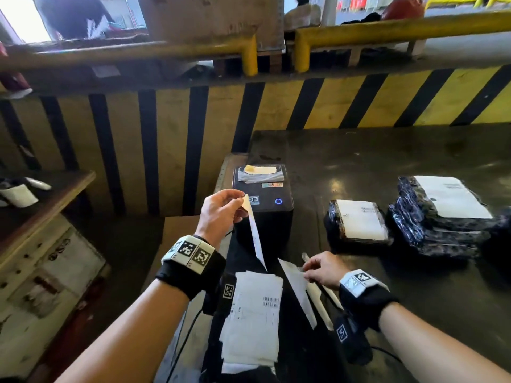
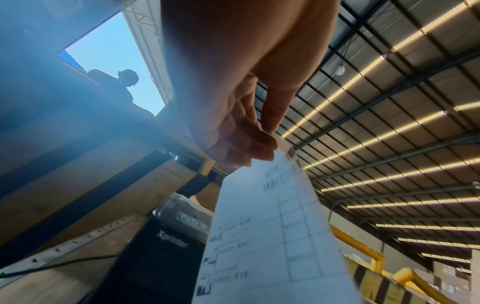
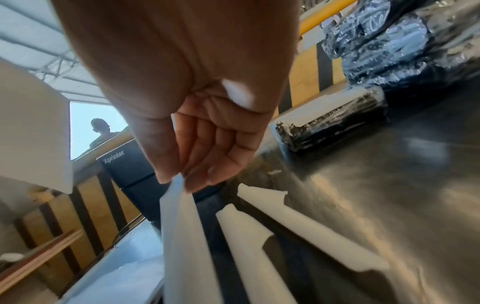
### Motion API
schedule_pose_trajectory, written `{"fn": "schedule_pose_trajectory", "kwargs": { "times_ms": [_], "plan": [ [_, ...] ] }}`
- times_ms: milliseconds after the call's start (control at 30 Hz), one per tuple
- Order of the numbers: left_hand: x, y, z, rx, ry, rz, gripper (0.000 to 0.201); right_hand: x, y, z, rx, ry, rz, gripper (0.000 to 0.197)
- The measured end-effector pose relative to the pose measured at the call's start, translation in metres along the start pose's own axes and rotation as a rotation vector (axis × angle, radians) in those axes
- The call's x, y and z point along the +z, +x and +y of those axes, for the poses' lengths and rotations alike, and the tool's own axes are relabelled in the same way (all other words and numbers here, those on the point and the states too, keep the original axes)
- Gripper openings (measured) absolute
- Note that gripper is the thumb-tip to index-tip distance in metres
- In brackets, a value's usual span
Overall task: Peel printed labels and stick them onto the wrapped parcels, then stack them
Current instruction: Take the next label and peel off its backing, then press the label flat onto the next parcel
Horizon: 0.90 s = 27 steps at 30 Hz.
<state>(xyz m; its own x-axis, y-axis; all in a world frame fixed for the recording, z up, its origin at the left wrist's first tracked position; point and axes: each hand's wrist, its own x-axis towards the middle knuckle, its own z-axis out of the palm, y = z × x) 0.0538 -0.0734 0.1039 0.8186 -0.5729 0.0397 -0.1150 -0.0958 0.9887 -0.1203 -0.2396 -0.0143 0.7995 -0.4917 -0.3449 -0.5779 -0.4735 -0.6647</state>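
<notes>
My left hand (image 1: 221,208) is raised in front of the black label printer (image 1: 264,214) and pinches the top corner of a white printed label (image 1: 255,236), which hangs edge-on; its print shows on the label (image 2: 272,236) in the left wrist view. Lower right, my right hand (image 1: 320,268) pinches a white backing sheet (image 1: 300,294) between thumb and fingers (image 3: 207,164). A single black-wrapped parcel (image 1: 356,222) with a white label lies on the table. Right of it stands a stack of wrapped parcels (image 1: 442,217), the top one labelled.
A strip of printed labels (image 1: 253,313) lies in front of the printer. Loose backing strips (image 3: 298,222) lie on the dark table (image 1: 387,161). A yellow-black striped barrier (image 1: 304,106) stands behind. A wooden shelf (image 1: 47,194) is at the left.
</notes>
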Motion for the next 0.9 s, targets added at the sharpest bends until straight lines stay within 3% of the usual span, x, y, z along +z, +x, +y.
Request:
{"fn": "schedule_pose_trajectory", "kwargs": {
  "times_ms": [100, 233, 333, 533, 700, 833, 900],
  "plan": [
    [0.023, -0.001, 0.003, -0.003, 0.013, -0.026, 0.014, -0.02, -0.005, -0.012, -0.091, -0.099, 0.118, 0.017],
    [0.064, 0.005, 0.014, 0.048, 0.062, -0.036, 0.013, -0.063, -0.023, -0.049, -0.373, 0.079, 0.337, 0.018],
    [0.093, 0.012, 0.023, 0.106, 0.114, -0.022, 0.013, -0.087, -0.035, -0.06, -0.46, 0.065, 0.438, 0.024],
    [0.143, 0.015, 0.041, 0.146, 0.091, -0.066, 0.01, -0.117, -0.042, -0.031, -0.49, 0.019, 0.579, 0.024],
    [0.173, 0.022, 0.049, 0.076, -0.089, -0.135, 0.03, -0.145, -0.042, -0.009, -0.463, 0.022, 0.701, 0.01],
    [0.191, 0.04, 0.037, 0.112, 0.157, -0.055, 0.016, -0.171, -0.044, 0.009, -0.428, 0.107, 0.744, 0.01],
    [0.2, 0.046, 0.026, 0.03, 0.236, -0.118, 0.025, -0.182, -0.042, 0.017, -0.419, 0.169, 0.739, 0.008]
  ]
}}
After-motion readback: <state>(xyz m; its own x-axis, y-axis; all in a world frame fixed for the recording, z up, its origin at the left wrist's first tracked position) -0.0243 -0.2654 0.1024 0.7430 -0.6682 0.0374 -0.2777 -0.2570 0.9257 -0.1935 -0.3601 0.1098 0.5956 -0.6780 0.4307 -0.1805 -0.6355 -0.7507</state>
